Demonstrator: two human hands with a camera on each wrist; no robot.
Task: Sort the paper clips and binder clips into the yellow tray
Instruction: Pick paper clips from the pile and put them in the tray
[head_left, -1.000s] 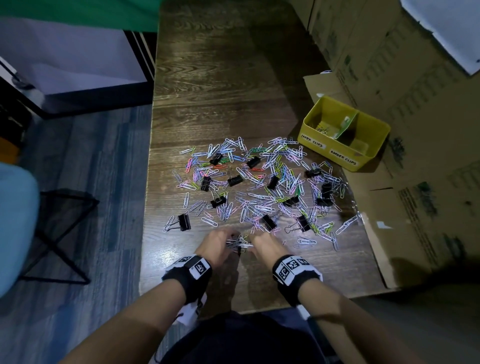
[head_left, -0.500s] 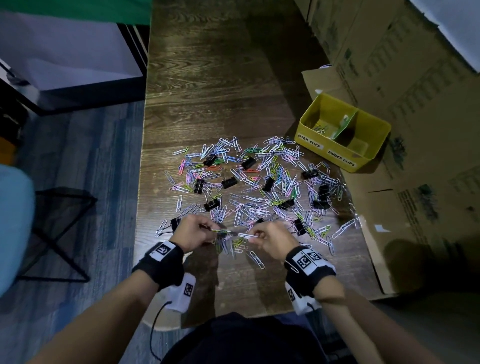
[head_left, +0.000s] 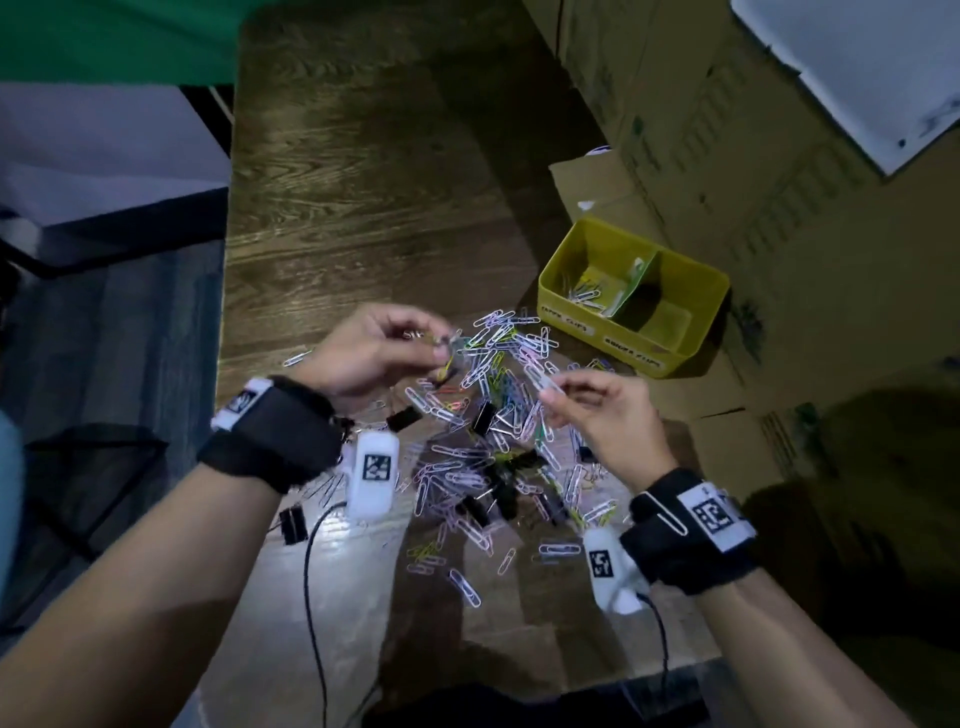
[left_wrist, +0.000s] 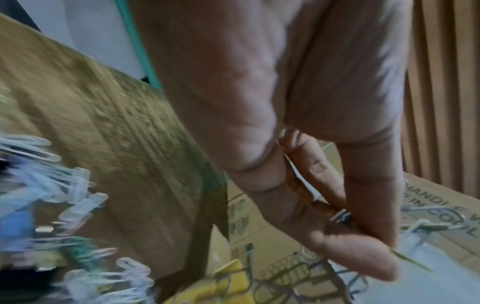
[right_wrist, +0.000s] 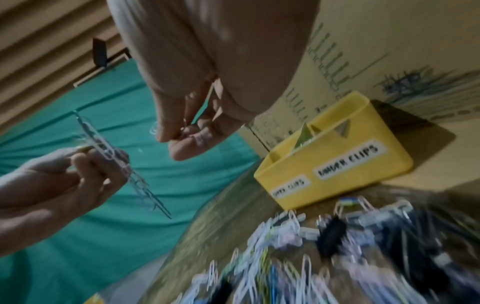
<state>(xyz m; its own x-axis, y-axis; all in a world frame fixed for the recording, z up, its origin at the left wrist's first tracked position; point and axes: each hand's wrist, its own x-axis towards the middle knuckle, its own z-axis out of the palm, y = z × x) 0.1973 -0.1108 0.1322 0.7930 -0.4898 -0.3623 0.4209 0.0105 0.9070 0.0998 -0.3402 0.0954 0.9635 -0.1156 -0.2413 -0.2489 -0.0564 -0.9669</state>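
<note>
A heap of coloured paper clips (head_left: 467, 467) and black binder clips (head_left: 483, 417) covers the wooden table (head_left: 363, 218). My left hand (head_left: 444, 345) is raised over the heap's far left and pinches a small bunch of paper clips (right_wrist: 111, 156). My right hand (head_left: 548, 387) hovers to the right and pinches a single pale paper clip (head_left: 540, 382) between thumb and fingers. The yellow tray (head_left: 711, 291) stands at the far right. Its left compartment holds several paper clips (head_left: 587, 296); its right one shows only yellow floor. Labels (right_wrist: 348, 162) mark the front wall.
Cardboard boxes (head_left: 753, 156) wall off the table's right side and lie flat under the tray. One binder clip (head_left: 293, 525) sits alone near the table's left edge. A dark chair frame (head_left: 78, 467) stands on the floor at left. Green cloth (head_left: 104, 41) hangs at the back.
Both hands have lifted off the near edge of the heap and moved apart, each carrying paper clips. The head view has moved in closer to the table.
</note>
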